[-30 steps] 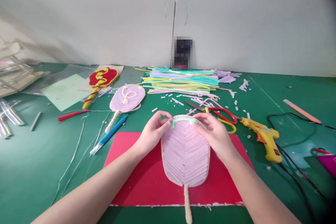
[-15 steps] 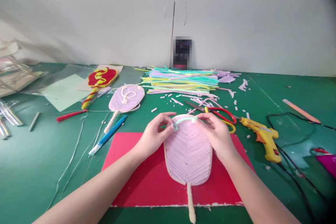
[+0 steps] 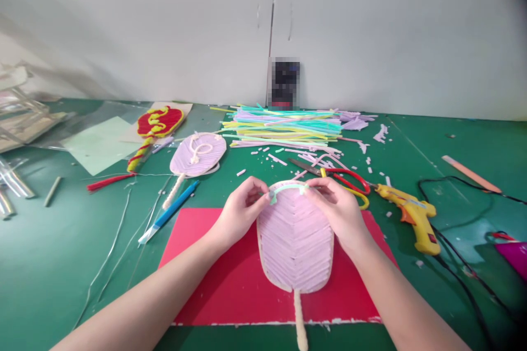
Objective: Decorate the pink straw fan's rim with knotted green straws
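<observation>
A lilac fan [image 3: 294, 241] with slanting ridged strips, a cream edge and a cream handle [image 3: 300, 318] lies on a red board [image 3: 214, 279]. Across its top curves a mint-green pipe cleaner [image 3: 288, 187] with curled ends. My left hand [image 3: 247, 205] is closed, pinching the left end of the pipe cleaner between thumb and fingers. At the other end, my right hand [image 3: 335, 203] pinches it the same way. Both hands rest beside the fan's upper edge, and the arc between them sits close to the fan's face.
Red-and-yellow scissors [image 3: 349, 178] and a yellow glue gun [image 3: 407, 214] lie to the right. Behind is a pile of coloured pipe cleaners [image 3: 284, 123] with lilac scraps. A second lilac fan [image 3: 200, 154], a red-yellow fan [image 3: 160, 120] and a blue pen-like tool [image 3: 169, 211] lie left.
The mint-green pipe cleaner has shifted slightly and now lies in a more even arch across the fan's top. My left fingers have drawn back a little from the edge.
</observation>
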{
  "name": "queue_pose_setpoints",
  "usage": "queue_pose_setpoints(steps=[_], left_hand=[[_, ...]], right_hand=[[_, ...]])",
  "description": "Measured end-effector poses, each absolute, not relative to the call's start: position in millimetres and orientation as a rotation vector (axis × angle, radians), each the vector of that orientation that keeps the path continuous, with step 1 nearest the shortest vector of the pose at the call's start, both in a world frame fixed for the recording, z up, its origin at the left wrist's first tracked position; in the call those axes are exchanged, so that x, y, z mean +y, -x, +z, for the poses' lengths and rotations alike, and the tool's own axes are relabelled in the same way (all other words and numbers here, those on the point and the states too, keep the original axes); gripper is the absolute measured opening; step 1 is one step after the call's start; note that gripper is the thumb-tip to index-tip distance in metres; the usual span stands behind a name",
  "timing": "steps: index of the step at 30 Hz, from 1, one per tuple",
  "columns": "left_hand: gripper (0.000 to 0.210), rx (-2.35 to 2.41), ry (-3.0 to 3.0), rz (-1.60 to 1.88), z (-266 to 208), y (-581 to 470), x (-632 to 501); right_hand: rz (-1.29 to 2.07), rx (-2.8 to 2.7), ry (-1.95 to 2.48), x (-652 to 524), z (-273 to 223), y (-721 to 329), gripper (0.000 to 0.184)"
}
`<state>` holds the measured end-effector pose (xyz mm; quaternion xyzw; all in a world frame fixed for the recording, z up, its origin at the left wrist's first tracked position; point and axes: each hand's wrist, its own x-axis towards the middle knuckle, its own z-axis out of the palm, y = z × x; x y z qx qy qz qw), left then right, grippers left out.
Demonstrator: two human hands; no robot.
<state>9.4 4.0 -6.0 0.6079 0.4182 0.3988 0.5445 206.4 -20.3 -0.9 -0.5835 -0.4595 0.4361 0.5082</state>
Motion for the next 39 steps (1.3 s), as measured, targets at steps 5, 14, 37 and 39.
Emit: queue_pose_setpoints(steps=[5,14,37,39], left_hand=[[0.018,0.968,-1.389,0.955,-4.9,-9.8,5.1],[0.019,0.971,-1.374,0.964,-5.4,-8.7,7.2],[0.012,0.754,-1.493,0.756,0.1,-5.0,0.6],[0.011,0.769,-1.521,0.742,-1.3,-5.4,0.7]], right_hand=[[1.132,-1.120,1.277,-19.9,-2.9,-206.9,0.017],[1.224,-1.111,1.214,-19.5,-5.6,-207.9,0.012],[1.078,-1.178,1.307,-17.9,-3.3,-207.6,0.017],[1.063,-1.190,1.317,-17.8,-3.9,-207.8,0.017]])
